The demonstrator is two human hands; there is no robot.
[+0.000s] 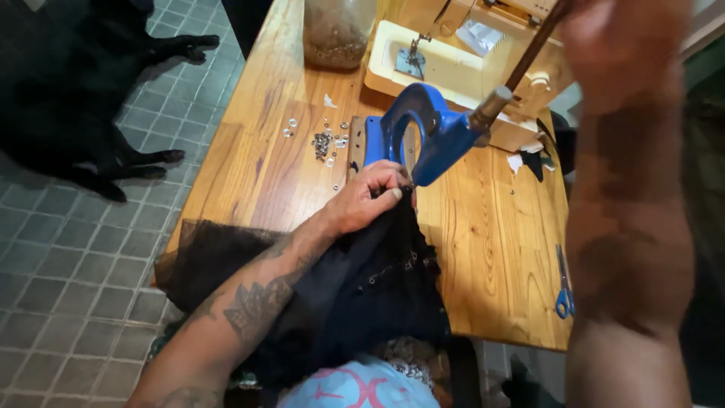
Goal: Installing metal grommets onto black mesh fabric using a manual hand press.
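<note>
Your left hand (370, 198) pinches the edge of the black fabric (377, 287), fingers bunched together, and holds it right at the throat of the blue press (419, 132). The fabric runs from the press back toward you, over the near edge of the table (249, 151), with a row of small metal eyelets showing along it. A sheer black layer hangs off the table's near left corner.

Your right hand (623, 38) is raised at the top of the view, close to the camera and blurred. It sits at the upper end of the press lever (529, 57), a dark rod rising from the press head; I cannot tell whether it is closed around it.

Left of the press lies a loose heap of eyelets (323, 142), with a few scattered rings near it. Behind the press stands a cream sewing machine (453, 60), and a jar (336, 30) stands to its left. Blue-handled scissors (563, 283) lie near the table's right edge, well apart from the fabric. A black dog (75, 83) lies on the tiled floor (68, 287) to the left.
</note>
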